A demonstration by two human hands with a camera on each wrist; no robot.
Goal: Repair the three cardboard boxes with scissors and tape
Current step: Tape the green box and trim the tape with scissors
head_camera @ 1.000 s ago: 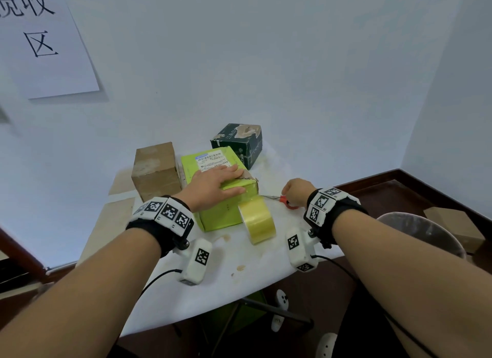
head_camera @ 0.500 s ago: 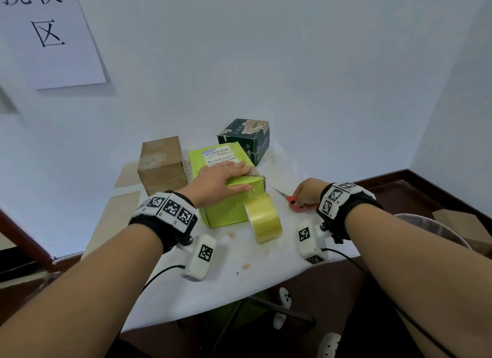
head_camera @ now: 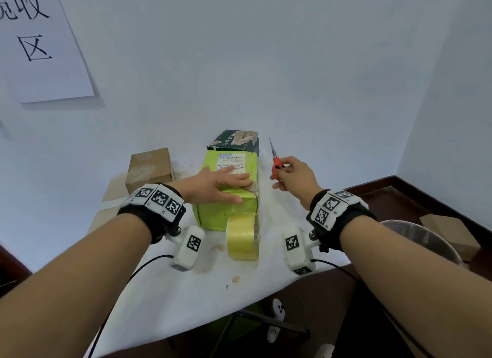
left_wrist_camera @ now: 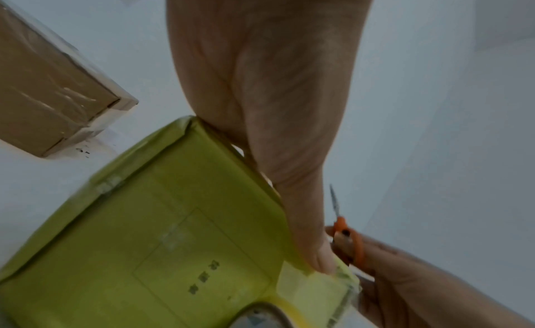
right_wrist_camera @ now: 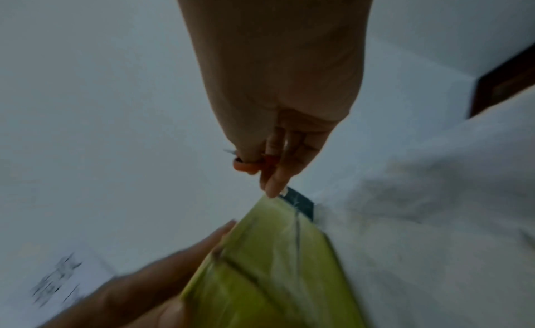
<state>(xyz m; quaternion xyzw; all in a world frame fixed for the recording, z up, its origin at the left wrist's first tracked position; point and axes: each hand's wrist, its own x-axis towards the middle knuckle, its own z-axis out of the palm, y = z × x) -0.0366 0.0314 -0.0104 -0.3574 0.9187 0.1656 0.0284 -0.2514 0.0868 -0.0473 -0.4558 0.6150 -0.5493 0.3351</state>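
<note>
Orange-handled scissors [head_camera: 275, 161] sit pinched in our right hand [head_camera: 294, 177], blades up, beside the green box [head_camera: 226, 213]. Our left hand [head_camera: 213, 184] presses flat on its glossy top. Yellow tape [head_camera: 242, 237] runs uncut from roll to box; we judge the brown box [head_camera: 150, 167] taped, the dark box [head_camera: 234, 141] unclear.
</note>
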